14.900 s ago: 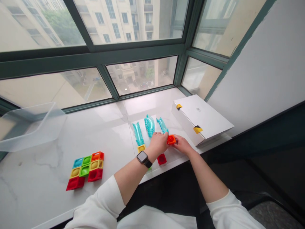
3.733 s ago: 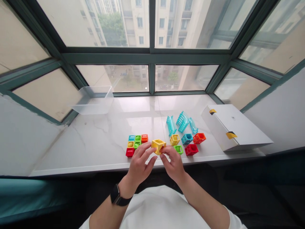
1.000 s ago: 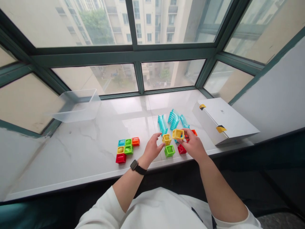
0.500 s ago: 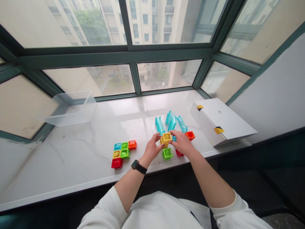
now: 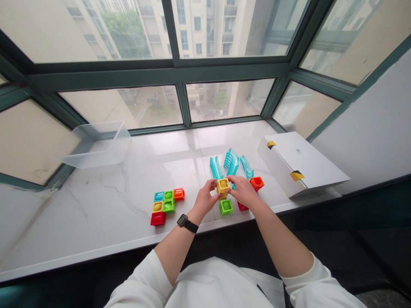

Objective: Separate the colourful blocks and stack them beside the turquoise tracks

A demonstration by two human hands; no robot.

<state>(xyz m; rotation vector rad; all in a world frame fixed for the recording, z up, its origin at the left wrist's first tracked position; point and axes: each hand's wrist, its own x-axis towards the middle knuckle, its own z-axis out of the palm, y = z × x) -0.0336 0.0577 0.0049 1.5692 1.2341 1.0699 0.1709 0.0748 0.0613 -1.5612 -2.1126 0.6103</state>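
Observation:
Between my two hands is a yellow block (image 5: 223, 185) with a hollow, framed top. More yellow shows just beneath it, perhaps a second block; my fingers partly cover it. My left hand (image 5: 206, 197) grips the left side with thumb and fingers, and my right hand (image 5: 243, 190) grips the right. Close below them stands a green open block (image 5: 226, 207). A red block (image 5: 243, 206) is partly hidden under my right hand, and an orange block (image 5: 257, 184) lies just beyond it.
Clear blue track pieces (image 5: 231, 161) lie behind my hands. Joined coloured blocks (image 5: 163, 206) sit to the left on the white counter (image 5: 105, 205). A clear plastic bin (image 5: 96, 160) stands far left, a white box (image 5: 302, 164) at right. Windows line the back.
The upper yellow block has shifted slightly left and lines up more closely over the yellow beneath it. Both hands keep their grip; other objects stay in place.

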